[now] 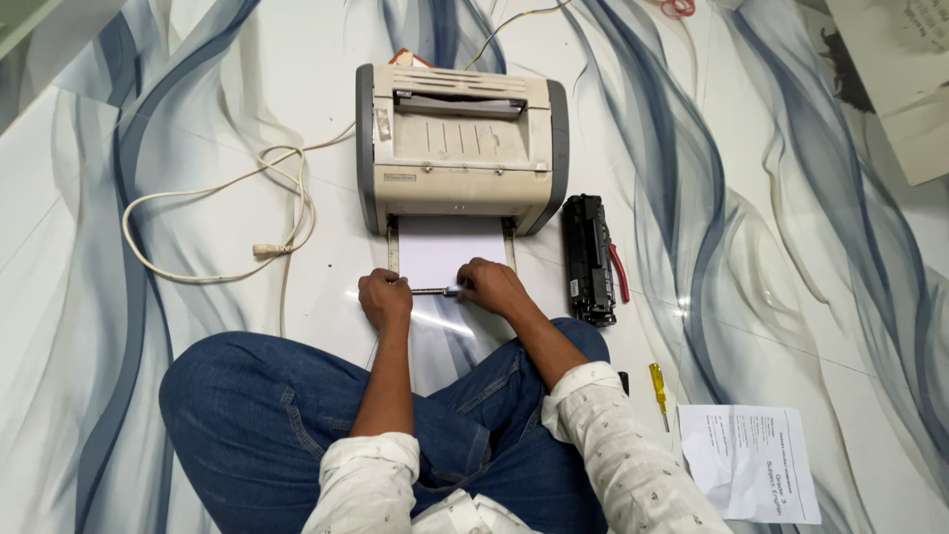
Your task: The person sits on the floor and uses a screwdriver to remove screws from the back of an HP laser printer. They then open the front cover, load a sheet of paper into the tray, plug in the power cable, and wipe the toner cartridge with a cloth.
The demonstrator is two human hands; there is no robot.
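Gripping a thin dark rod (435, 291) at the printer (461, 148)'s front tray, left hand (385, 300) and right hand (491, 286) both closed around it, risks creasing the white sheet (450, 249) if twisted unevenly.

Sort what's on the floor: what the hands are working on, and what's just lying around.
In hand:
left hand and right hand, both on a thin rod
paper in the tray
printer

Lying about:
toner cartridge
yellow screwdriver
printed sheet
loose cable
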